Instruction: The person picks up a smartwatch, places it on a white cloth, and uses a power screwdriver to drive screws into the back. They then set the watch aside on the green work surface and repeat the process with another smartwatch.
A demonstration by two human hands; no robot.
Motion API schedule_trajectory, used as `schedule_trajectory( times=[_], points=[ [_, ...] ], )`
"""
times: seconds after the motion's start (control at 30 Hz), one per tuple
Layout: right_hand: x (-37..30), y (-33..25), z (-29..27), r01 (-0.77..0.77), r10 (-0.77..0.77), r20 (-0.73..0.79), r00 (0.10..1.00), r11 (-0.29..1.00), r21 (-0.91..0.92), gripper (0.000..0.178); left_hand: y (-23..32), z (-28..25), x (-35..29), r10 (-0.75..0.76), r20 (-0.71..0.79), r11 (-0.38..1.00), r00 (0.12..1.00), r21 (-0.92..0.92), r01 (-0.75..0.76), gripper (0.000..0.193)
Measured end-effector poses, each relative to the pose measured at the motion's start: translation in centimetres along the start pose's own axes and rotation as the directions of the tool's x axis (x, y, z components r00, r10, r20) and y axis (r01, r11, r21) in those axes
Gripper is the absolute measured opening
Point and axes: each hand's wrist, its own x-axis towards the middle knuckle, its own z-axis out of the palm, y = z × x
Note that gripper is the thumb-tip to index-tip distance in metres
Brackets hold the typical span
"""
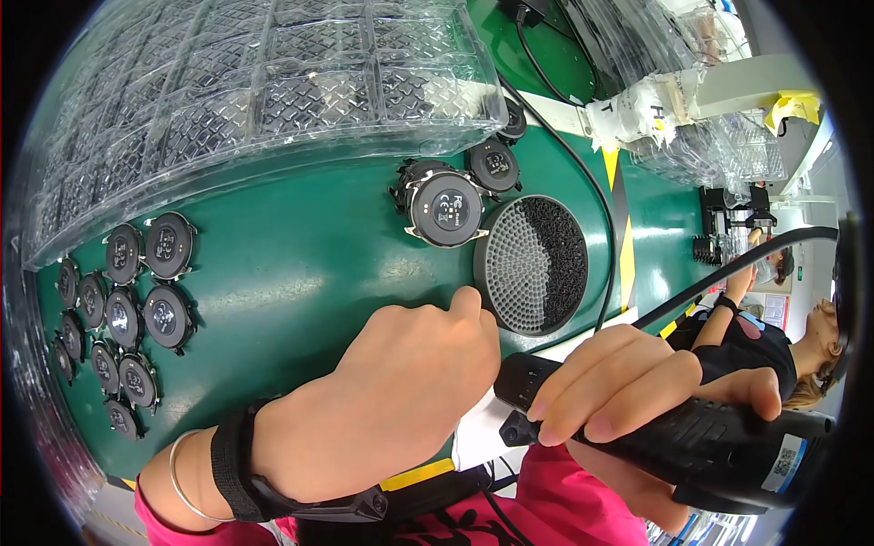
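My left hand (414, 369) is curled closed, knuckles up, beside a round grey dimpled dish (514, 273). Whatever its fingers hold is hidden from above. My right hand (628, 387) wraps round a thick black electric screwdriver (710, 450) lying sideways, its body bearing a label. At its left end, between the hands, sits a small black piece (528, 378) whose kind I cannot make out. Many tiny black screws (560, 255) fill the dish's right part. Just behind the dish, a strapless watch body (444, 209) lies back up, apparently stacked on another.
More watch bodies (166, 246) lie grouped at the left; others (493, 166) sit behind the dish. Clear plastic trays (273, 100) are piled at the far left. A black cable (592, 177) crosses the green table (300, 273). Another person (756, 337) is at the right.
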Motion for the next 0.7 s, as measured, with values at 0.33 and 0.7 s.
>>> schedule_trajectory(
  times=[0.33,0.7],
  points=[
    [-0.1,0.5,0.2,0.064,-0.05,-0.214,0.975,0.996,0.058,0.089,-0.2,0.5,-0.1,0.035,-0.117,0.999,0.993,-0.031,-0.039,0.013],
    [0.8,0.7,-3.5,-0.02,0.075,-0.356,0.931,0.988,0.156,0.084,2.6,2.1,-0.2,0.136,-0.147,0.982,0.98,-0.112,-0.153,0.008]
  ],
)
